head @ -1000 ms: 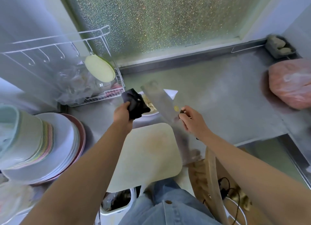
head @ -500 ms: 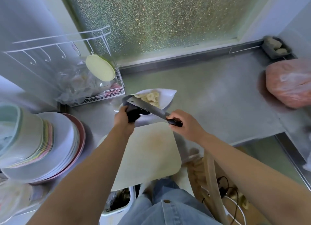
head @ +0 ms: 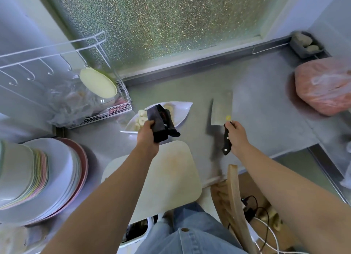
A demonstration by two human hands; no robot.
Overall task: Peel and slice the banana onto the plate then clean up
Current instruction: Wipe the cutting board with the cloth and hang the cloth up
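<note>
Gripping the cleaver (head: 221, 109), your right hand (head: 236, 136) points its blade away from you; the cloth (head: 159, 122), bunched in the fingers of your left hand (head: 147, 135), sits apart to its left.

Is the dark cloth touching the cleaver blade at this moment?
Apart. The head view shows bare counter between the cloth in the left hand and the cleaver held by the right hand.

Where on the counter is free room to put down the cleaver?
Bare counter lies between the cleaver and the pink bag, and behind the plate toward the window. The left is crowded: wire rack, stacked plates, cutting board.
</note>
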